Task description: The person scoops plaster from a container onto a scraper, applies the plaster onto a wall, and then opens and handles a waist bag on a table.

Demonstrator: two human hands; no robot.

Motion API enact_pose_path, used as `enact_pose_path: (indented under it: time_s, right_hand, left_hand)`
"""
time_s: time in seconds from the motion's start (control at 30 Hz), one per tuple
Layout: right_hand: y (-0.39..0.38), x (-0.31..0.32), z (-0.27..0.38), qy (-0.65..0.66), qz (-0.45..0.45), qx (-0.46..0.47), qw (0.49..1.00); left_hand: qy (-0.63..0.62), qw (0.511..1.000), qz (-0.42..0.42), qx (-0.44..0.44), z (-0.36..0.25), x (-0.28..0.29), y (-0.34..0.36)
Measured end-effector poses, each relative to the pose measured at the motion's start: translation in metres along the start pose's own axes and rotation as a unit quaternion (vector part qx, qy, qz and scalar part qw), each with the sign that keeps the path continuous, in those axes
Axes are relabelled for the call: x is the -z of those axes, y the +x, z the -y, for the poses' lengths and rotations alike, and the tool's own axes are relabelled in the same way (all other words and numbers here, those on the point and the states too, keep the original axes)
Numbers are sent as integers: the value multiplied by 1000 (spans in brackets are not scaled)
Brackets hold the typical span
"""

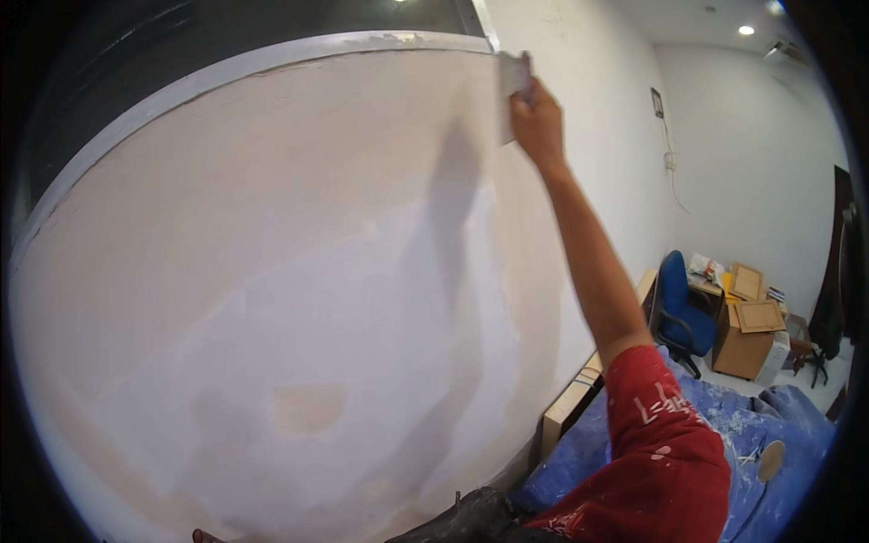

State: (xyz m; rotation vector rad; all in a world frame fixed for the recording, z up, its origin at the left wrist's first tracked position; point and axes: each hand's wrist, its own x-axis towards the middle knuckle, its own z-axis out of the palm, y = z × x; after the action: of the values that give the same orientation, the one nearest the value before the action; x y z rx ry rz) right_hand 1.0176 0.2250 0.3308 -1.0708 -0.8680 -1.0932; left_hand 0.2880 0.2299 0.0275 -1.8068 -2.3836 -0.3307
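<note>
My right hand [537,118] is raised at the upper right of a pale, patchily plastered wall panel [253,262], closed around a flat grey scraper-like tool [509,77]. The tool is held against the wall beside the end of a metal frame strip [272,47] that runs under a dark pane [199,41]. My bare forearm and red sleeve reach up from the lower right, and a shadow falls on the panel. What may be a fingertip of my left hand [205,536] just shows at the bottom edge; the rest is out of view.
A blue plastic sheet [769,462], spattered white, lies at the lower right beside wooden boards [568,407] along the wall base. Behind are a blue office chair [677,312], a desk with cardboard pieces [747,335], and a white wall [742,154] with hanging cables.
</note>
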Motion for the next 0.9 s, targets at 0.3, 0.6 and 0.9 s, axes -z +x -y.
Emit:
enact_pose_path:
  time_s: [0.3,0.6,0.9]
  right_hand:
    - [26,-54,-11,-138,64,-1,988]
    - [-95,-49,254,98,291,173,936]
    - [-17,42,-105,-142,11,-110,984]
  left_hand:
    - [39,999,17,19,6,-9,13]
    - [-16,1000,18,6,1,6,9]
    - [3,999,47,10,2,2,10]
